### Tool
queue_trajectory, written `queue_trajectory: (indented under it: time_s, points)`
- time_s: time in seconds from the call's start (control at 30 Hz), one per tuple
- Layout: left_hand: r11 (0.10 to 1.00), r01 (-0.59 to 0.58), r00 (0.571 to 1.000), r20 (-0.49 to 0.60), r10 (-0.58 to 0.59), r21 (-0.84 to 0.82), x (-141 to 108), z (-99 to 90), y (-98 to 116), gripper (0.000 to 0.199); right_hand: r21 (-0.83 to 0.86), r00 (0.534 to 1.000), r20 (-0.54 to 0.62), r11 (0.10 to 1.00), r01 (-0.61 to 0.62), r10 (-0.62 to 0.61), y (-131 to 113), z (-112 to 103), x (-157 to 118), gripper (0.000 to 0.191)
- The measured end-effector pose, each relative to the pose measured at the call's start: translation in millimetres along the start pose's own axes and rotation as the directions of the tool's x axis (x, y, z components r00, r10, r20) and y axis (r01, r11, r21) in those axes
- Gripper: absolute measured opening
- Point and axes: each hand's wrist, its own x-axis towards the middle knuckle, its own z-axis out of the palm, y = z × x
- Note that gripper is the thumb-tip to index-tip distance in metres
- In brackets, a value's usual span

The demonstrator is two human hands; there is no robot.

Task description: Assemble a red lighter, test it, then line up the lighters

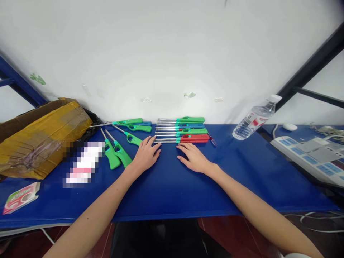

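Observation:
My left hand point(146, 154) lies flat on the blue table point(172, 193), fingers spread, its fingertips close to the steel tube of a red-handled utility lighter point(194, 138). That lighter is the nearest in a horizontal row of several long-nosed lighters point(180, 130) with green, blue and red handles. My right hand point(194, 158) rests palm down just below the row, holding nothing. Left of my left hand, several green utility lighters point(120, 154) lie angled, and others point(131, 122) lie near the wall.
A cardboard box point(40, 139) bound with yellow tape sits at the far left, beside a pixelated object point(83, 165). A printed packet point(21, 197) lies near the front edge. A water bottle point(255, 119) lies at right, with a power strip point(309, 156) and white mouse point(289, 127) beyond.

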Motion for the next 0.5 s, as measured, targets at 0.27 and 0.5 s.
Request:
queue_trajectory:
  time_s: [0.27,0.5]
  points:
    - [1.000,0.016,0.999,0.030,-0.017,0.016,0.5,-0.3,2.0,0.039,-0.014,1.000,0.006,1.000,0.001,-0.001,0.8,0.7,0.1,0.048]
    - [0.999,0.031,0.999,0.017,-0.031,-0.011,1.1,0.0,2.5,0.039,-0.018,1.000,-0.007,1.000,0.012,-0.012,2.1,2.3,0.1,0.048]
